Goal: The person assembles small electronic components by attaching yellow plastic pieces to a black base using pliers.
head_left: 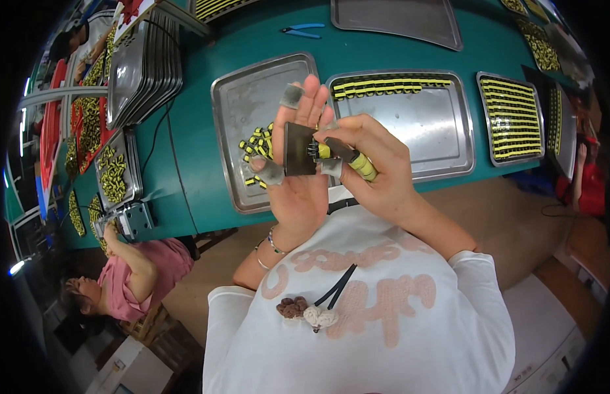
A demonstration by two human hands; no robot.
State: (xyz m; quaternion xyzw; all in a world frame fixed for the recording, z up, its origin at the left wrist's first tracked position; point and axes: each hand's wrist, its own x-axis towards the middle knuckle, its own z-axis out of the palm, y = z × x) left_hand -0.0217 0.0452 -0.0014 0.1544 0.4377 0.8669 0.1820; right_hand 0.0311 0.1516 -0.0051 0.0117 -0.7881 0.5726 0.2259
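My left hand is palm up, its thumb and fingers about a flat dark rectangular block. Grey coverings wrap some of its fingertips. Against the block's right side, my right hand pinches a small yellow-and-black coil part whose metal pins point left. More yellow-and-black coil parts are tucked inside the right hand's fingers. Behind my left hand, loose coil parts lie in a metal tray. To the right, another metal tray holds lined-up coil parts along its far side.
A tray of coil parts in rows is at the right. Blue-handled cutters lie at the back near a bare tray. Stacked trays stand left. A co-worker in pink sits left, by a small machine.
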